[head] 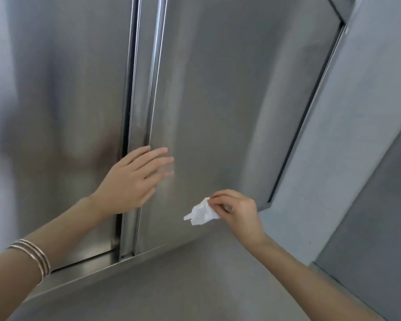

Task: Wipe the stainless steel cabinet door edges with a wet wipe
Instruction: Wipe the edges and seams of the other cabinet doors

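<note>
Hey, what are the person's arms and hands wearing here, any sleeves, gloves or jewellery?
No sleeves or gloves show; both forearms are bare. The left forearm wears a stack of thin metallic bangles. The left hand and right hand show no rings I can make out, and the right wrist is bare.

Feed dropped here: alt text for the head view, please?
The right hand pinches a crumpled white wet wipe before a stainless steel cabinet door; the left hand lies flat on it beside its vertical edge.
</note>
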{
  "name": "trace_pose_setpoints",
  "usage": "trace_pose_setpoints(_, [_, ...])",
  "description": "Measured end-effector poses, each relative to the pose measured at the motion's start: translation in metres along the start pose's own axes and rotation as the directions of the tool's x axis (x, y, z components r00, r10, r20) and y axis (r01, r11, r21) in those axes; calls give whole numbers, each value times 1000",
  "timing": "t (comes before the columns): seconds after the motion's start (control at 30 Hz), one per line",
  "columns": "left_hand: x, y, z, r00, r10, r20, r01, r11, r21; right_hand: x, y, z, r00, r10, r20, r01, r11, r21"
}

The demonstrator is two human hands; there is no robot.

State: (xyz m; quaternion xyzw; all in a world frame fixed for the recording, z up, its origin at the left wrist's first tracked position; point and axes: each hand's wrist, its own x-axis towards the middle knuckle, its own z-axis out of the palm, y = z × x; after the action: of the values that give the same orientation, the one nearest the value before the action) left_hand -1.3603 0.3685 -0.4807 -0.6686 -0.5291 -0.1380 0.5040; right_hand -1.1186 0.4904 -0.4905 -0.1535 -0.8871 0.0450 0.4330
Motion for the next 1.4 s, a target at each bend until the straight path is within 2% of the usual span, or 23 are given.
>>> trace_pose_setpoints(0.23, [61, 28, 25, 998, 52, 27, -52, 999, -6, 25, 43, -48, 967, 162, -195, -141, 983, 119])
trace_pose_setpoints(0.47, [139, 41, 86, 998, -30, 57, 26, 997, 68, 60, 130, -47, 911, 318, -263, -257, 935, 243])
trace_pose_setpoints(0.67, [221, 54, 133, 996, -70, 62, 60, 986, 153, 101, 224, -76, 867, 314, -387, -191, 926, 325])
trace_pose_setpoints(0.8, [276, 71, 150, 996, -50, 77, 34, 980, 197, 124, 278, -105, 842, 297, -450, -157, 934, 321])
trace_pose_setpoints(0.93, [336, 78, 162, 996, -71, 63, 53, 969, 242, 147, 319, -139, 762, 344, -549, -119, 907, 404])
trace_pose_setpoints(1.07, [407, 77, 167, 991, -85, 100, 56, 963, 264, 173, 349, -177, 695, 418, -585, -122, 870, 477])
trace_pose_setpoints(1.27, [504, 55, 176, 999, -15, 51, -2, 951, 309, 247, 388, -219, 663, 394, -637, -56, 874, 482])
trace_pose_setpoints(1.33, [526, 47, 181, 997, -36, 74, 8, 938, 348, 270, 401, -225, 642, 395, -657, -35, 871, 490])
trace_pose_setpoints(1.4, [544, 41, 188, 991, -93, 94, 51, 924, 378, 287, 414, -224, 658, 380, -650, -10, 867, 498])
